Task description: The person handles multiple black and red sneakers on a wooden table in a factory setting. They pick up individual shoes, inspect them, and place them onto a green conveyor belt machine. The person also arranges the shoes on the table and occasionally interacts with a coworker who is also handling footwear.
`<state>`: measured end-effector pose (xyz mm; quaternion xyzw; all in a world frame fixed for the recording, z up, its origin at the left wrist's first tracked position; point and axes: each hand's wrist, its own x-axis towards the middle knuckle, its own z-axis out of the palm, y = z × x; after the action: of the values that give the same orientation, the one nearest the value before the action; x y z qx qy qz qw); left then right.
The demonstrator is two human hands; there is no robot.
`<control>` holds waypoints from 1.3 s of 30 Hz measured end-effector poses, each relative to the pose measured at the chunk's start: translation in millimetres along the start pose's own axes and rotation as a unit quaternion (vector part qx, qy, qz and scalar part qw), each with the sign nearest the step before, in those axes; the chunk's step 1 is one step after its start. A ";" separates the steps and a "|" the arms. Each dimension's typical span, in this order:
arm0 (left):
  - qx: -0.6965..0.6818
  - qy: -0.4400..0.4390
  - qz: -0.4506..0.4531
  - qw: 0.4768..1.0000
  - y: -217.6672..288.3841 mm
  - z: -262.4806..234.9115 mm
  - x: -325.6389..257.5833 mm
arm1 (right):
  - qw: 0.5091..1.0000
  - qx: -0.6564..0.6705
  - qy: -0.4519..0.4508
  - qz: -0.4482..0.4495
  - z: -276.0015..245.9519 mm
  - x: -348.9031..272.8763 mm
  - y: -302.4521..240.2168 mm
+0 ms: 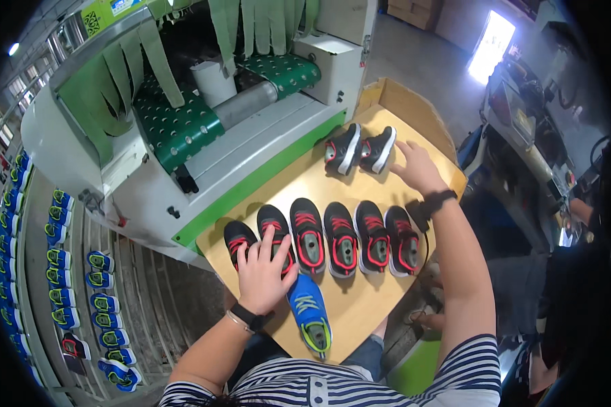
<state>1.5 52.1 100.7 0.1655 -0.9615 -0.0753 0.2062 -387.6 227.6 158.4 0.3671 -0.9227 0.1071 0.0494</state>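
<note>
A row of black sneakers with red laces (306,230) lies side by side on the wooden board in front of me, toes pointing away. My left hand (265,275) rests with fingers spread over the second black sneaker from the left (270,220), its edge beside the leftmost one (237,239). Just below that hand is a single blue sneaker with a lime-green collar (310,313). Farther off, two black sneakers lie tipped on their sides, white soles to the right. My right hand (417,168), fingers apart, is right beside the right-hand tipped sneaker (375,150); whether it touches the sole I cannot tell.
Beyond the board (360,319) stands a machine with green perforated belts (176,125) and hanging green strips (159,64). A cardboard piece (414,112) edges the board's far right. At left, racks hold rows of blue sneakers (62,298). Another person's hand (580,210) shows at right.
</note>
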 end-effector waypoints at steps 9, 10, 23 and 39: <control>0.006 -0.011 -0.009 1.000 -4.0 -2.9 0.0 | 0.986 -0.053 -0.152 0.033 89.1 77.0 -25.7; 0.006 -0.009 -0.010 1.000 -3.4 -2.7 1.3 | 0.987 -0.066 -0.143 0.042 78.6 73.4 -26.9; 0.012 0.001 0.000 1.000 4.3 1.4 3.4 | 0.912 0.365 -0.007 0.186 4.6 -141.0 119.0; 0.062 0.021 0.019 0.998 8.4 7.9 -2.4 | 0.974 0.191 0.004 0.120 -11.9 -202.0 14.4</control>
<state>-2.2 61.4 94.5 0.1617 -0.9625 -0.0082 0.2175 -250.8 375.3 133.4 0.2561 -0.9222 0.2880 -0.0313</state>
